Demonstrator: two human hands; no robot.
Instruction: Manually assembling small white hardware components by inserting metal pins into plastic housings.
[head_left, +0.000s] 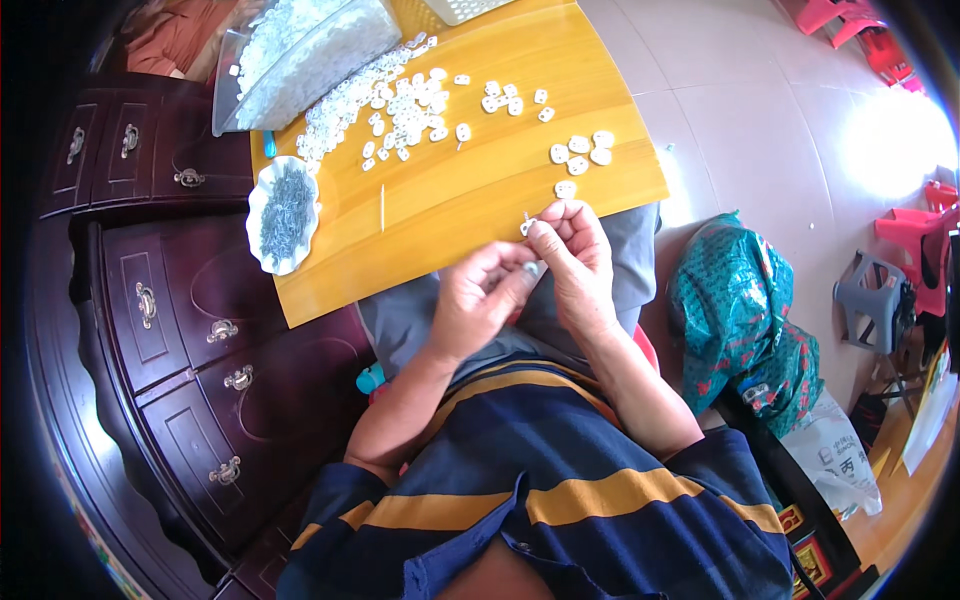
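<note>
Just off the table's near right edge, my two hands meet in front of my lap. Thumb and fingers of my right hand (578, 262) pinch a small white plastic piece (528, 226), with a thin pin-like tip standing up from it. Close against it, my left hand (482, 298) is closed, fingertips touching near the right thumb; a small pale thing shows there, too small to name. Beyond the right hand, several finished-looking white pieces (577, 146) lie on the table in a loose group. One single piece (565, 189) lies nearest the fingers.
Many loose white pieces (415, 105) spread across the yellow wooden table (340, 270). A clear bin (310, 75) heaped with them stands far left. A white scalloped dish (312, 220) holds thin grey metal pins. Dark drawers (190, 290) flank the left; a green bag (735, 300) sits right.
</note>
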